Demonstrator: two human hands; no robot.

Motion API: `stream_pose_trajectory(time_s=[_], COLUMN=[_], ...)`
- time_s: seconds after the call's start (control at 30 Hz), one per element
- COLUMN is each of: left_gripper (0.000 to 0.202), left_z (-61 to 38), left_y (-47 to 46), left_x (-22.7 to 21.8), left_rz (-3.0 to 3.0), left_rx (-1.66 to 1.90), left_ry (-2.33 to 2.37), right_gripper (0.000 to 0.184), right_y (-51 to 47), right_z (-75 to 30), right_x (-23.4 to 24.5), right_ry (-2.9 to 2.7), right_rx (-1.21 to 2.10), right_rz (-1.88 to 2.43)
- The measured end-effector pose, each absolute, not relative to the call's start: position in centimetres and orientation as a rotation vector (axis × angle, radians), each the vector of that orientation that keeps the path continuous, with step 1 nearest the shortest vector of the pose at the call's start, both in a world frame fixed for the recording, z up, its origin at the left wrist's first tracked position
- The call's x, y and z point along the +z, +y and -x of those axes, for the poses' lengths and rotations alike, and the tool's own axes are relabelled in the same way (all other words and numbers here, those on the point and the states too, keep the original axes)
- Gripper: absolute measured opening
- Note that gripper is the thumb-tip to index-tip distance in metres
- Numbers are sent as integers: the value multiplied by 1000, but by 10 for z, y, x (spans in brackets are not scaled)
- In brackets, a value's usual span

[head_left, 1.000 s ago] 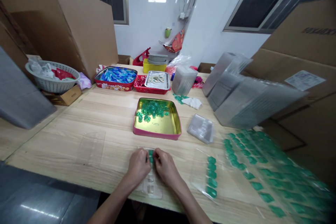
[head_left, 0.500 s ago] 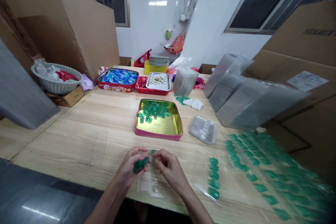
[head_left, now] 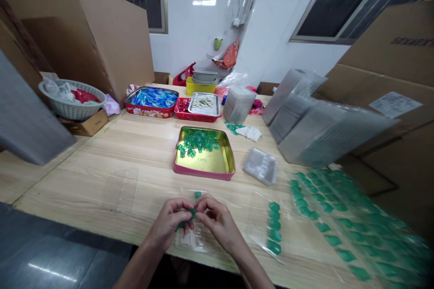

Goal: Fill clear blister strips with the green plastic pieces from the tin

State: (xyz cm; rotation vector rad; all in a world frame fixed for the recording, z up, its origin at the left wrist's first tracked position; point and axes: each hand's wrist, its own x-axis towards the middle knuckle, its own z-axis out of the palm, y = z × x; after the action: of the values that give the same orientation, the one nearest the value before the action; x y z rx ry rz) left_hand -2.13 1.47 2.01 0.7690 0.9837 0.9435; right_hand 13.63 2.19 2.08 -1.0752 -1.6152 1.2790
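Observation:
My left hand is closed around several translucent green plastic gems. Its thumb and forefinger meet the fingertips of my right hand, which pinch at a green gem between the two hands. Below both hands lies a clear plastic tray, partly covered by my fingers. One green piece sits in the tray's far end. To the right, another clear tray holds a column of green gems. Beyond my hands, a gold-lined tin holds loose green gems.
Many filled trays overlap at the right. An empty clear tray lies left, and stacked trays lie right of the tin. Behind stand a tin of blue pieces, a red basket and tall tray stacks.
My right hand has moved from the tray's far end to my left fingertips. The far green piece now shows more clearly. My left fingers have shifted on the gems.

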Motion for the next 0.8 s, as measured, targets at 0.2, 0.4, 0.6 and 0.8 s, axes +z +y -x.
stream_pose_trajectory(time_s=[0.2,0.4,0.6,0.8], left_gripper=[14,10,10,7], left_z=[15,5,1,-2], left_y=[9,8,4,2], left_x=[18,15,9,8], left_rz=[-800,-616,-644,-663], left_rx=[916,999,1104,1148], left_ry=[1048,1012,1085,1058], right_gripper=[22,20,13,11], right_y=[19,17,13,7], right_z=[-134,-129,-128,-121], right_x=[6,-6,1,10], right_ry=[-1443,-1375,-1428,-1557], right_rx=[1461,1298,1184,971], right_rz=[1123,1237,1267,1287])
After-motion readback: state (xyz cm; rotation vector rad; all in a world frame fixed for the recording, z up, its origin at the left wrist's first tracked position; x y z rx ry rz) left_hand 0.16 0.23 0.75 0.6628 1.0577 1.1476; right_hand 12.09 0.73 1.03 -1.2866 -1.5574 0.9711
